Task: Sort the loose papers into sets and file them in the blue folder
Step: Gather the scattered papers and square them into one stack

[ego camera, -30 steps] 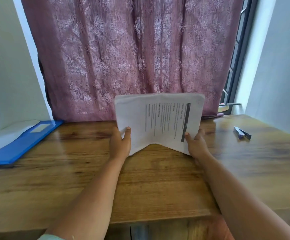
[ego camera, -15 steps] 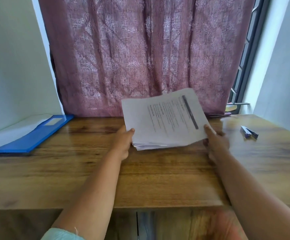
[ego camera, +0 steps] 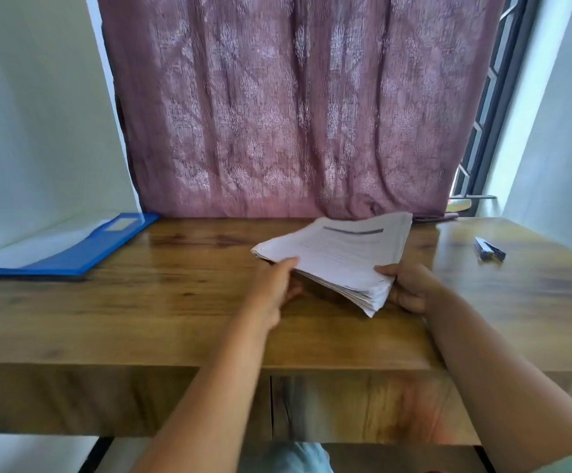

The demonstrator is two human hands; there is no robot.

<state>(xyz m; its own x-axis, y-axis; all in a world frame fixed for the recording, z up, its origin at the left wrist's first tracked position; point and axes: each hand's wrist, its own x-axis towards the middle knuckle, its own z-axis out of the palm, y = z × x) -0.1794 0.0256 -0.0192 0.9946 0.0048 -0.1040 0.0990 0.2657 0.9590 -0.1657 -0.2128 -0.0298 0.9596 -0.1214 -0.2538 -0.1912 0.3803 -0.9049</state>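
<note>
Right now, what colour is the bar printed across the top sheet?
Dark grey, on the white paper stack; the head view shows it.

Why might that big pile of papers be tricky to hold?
The stack of papers is probably floppy: its near corner droops beyond the right hand. Loose sheets fan at the edge, so they could slide apart. The left hand grips the other side, likely steadying it.

Both hands — left hand, right hand — grip a paper stack over the wooden desk
</note>
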